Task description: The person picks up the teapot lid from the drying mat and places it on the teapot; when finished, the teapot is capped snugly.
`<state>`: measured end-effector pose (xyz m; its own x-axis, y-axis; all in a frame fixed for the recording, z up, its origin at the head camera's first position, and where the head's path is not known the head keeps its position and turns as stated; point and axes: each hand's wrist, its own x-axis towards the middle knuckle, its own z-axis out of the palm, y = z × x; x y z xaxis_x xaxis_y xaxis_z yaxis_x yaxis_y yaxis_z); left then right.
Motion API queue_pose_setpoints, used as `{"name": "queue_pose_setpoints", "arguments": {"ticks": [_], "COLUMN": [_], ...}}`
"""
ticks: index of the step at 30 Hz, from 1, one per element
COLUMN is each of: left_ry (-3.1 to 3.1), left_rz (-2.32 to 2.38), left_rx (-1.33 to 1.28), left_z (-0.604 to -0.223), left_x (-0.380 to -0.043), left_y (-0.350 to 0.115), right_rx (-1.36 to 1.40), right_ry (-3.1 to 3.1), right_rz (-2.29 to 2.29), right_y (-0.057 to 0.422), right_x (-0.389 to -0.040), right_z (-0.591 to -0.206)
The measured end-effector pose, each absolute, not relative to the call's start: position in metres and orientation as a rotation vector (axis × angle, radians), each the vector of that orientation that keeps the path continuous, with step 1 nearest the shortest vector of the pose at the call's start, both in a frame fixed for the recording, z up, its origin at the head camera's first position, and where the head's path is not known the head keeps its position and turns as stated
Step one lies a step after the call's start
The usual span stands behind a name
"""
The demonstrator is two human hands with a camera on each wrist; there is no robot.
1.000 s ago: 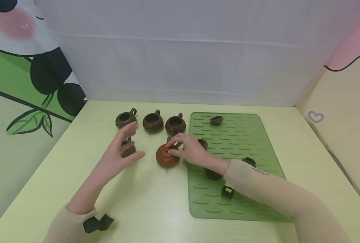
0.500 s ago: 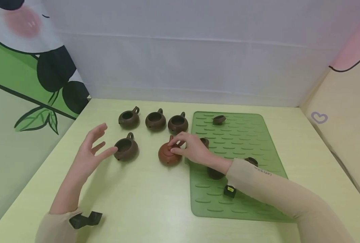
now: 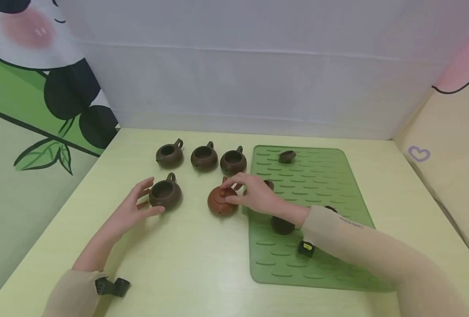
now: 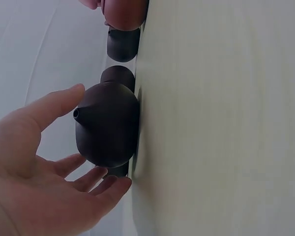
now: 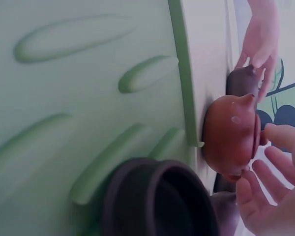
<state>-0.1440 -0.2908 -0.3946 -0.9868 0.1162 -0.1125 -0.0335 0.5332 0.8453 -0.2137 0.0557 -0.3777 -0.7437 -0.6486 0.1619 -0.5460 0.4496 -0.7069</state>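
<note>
A reddish-brown clay teapot (image 3: 222,203) with its lid on stands on the table left of the green mat. My right hand (image 3: 258,193) is at the lid's knob, thumb and index fingertips spread either side of it; the right wrist view shows the thumb tip right at the knob (image 5: 263,138). To the left, a dark brown lidless teapot (image 3: 165,196) stands with its handle to the back. My left hand (image 3: 129,213) is around its near left side, thumb in front and fingers behind, fairly straight. In the left wrist view its spout (image 4: 76,114) points at the thumb.
A dark lidless teapot (image 3: 170,156), a second teapot (image 3: 204,158) and a third teapot (image 3: 233,162) form a row behind. Several small dark rimmed pieces lie on the green ridged mat (image 3: 276,268), one being a round lid-like piece (image 3: 287,156). My right forearm crosses the mat.
My left hand first drew back left from over the dark teapot, then came in at its side. My right hand stayed at the red teapot's knob, its fingertips now slightly farther apart.
</note>
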Motion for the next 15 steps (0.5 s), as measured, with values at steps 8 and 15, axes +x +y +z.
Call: {"name": "queue_pose_setpoints", "arguments": {"ticks": [8, 15], "left_ry": [2.544, 2.553], "left_rz": [1.459, 1.442], "left_rx": [0.036, 0.064], "left_z": [-0.396, -0.396], "left_x": [-0.146, -0.147], "left_y": [-0.292, -0.292], "right_rx": [-1.052, -0.997], "right_ry": [2.542, 2.543], "right_rz": [-1.165, -1.279], "right_y": [0.076, 0.106], "right_x": [-0.211, -0.210], "right_z": [-0.368, -0.359]}}
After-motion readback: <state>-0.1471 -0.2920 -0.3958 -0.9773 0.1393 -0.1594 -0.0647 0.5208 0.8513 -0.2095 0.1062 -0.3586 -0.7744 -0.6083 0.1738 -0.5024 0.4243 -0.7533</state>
